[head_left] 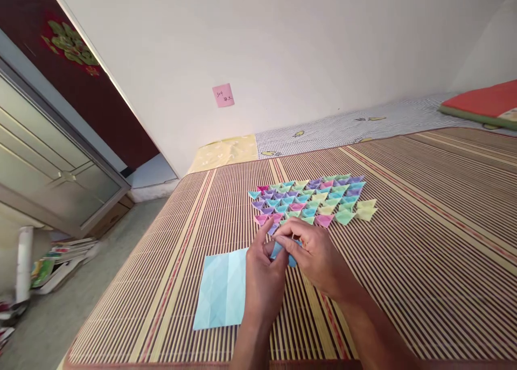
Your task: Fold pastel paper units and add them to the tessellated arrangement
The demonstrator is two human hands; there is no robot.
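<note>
Between my two hands is a small piece of folded blue paper (291, 256), partly covered by the fingers. My left hand (264, 273) grips it from the left, thumb pressed on it and index finger raised. My right hand (313, 249) pinches its upper edge between thumb and bent fingers. Under and beside my left wrist lies a creased light blue paper sheet (220, 289), flat on the mat. Just beyond the hands stand rows of small folded paper boats (298, 206) in purple, green, pink, blue and yellow.
A striped bamboo mat (404, 241) covers the bed. A checked sheet (335, 127) and a folded red and green cloth (484, 103) lie along the wall. A pink note (223, 95) is stuck to the wall. To the left are a glass-panelled door (60, 160) and clutter on the floor.
</note>
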